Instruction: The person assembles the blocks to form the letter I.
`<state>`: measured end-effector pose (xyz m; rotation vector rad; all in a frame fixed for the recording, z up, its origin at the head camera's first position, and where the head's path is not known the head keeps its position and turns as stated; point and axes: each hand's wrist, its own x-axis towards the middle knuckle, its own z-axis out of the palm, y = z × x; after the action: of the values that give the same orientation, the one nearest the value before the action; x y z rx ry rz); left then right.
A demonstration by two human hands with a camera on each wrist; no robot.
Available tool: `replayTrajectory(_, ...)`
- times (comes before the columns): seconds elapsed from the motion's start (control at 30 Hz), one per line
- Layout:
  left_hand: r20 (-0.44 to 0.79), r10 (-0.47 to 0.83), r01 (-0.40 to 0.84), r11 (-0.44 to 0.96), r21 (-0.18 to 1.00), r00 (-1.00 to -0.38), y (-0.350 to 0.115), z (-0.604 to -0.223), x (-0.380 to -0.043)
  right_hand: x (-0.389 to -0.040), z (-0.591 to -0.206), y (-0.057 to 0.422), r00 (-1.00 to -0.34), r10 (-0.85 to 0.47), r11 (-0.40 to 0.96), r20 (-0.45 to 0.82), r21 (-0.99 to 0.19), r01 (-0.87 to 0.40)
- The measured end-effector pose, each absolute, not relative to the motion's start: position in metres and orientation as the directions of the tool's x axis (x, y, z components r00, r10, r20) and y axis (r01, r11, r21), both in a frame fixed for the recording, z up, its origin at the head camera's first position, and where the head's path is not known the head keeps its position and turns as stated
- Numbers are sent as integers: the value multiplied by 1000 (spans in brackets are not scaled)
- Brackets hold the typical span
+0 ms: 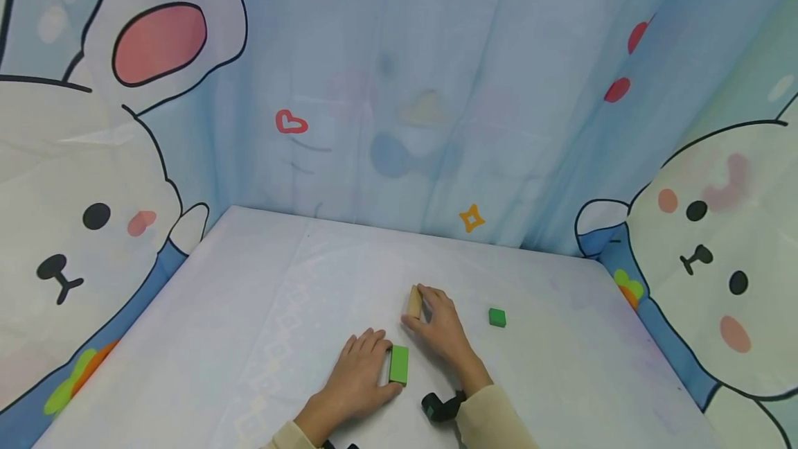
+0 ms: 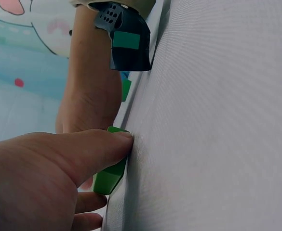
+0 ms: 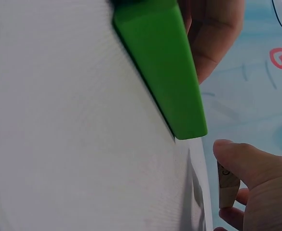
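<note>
My left hand (image 1: pixel 358 376) holds a green rectangular block (image 1: pixel 399 366) on the white table, thumb at its near end and forefinger at its far end. In the left wrist view, the thumb lies along that green block (image 2: pixel 109 180). Farther forward and to the right, my right hand (image 1: pixel 442 328) pinches a plain wooden block (image 1: pixel 414 302) between thumb and fingers. A dark printed mark shows on the wooden block (image 3: pixel 227 190) in the right wrist view, partly covered by the thumb. There, the green block (image 3: pixel 165 72) looms large in front of the left fingers.
A small darker green block (image 1: pixel 497 317) lies to the right of my right hand. A black wrist camera (image 1: pixel 441 407) sits at the right cuff. Behind the white table (image 1: pixel 299 262) hangs a blue curtain (image 1: pixel 386 89) with cartoon bears.
</note>
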<state>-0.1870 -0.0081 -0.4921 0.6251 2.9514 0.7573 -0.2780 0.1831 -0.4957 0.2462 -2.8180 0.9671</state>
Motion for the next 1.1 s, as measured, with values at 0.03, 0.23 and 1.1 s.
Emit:
replayTrajectory(0.03,63,389,371,801,470,-919,-8,-492,-187,-277,-496,183,-974,-105,780,199,-591,-205)
replayTrajectory(0.23,68,392,375,796,475,-917,-8,-493,-187,-274,-495,183,-974,-107,783,201,-586,-207)
replayTrajectory(1.1,54,395,370,792,485,-917,-8,-491,-187,-257,-495,174,-965,-144,763,219,-597,-249)
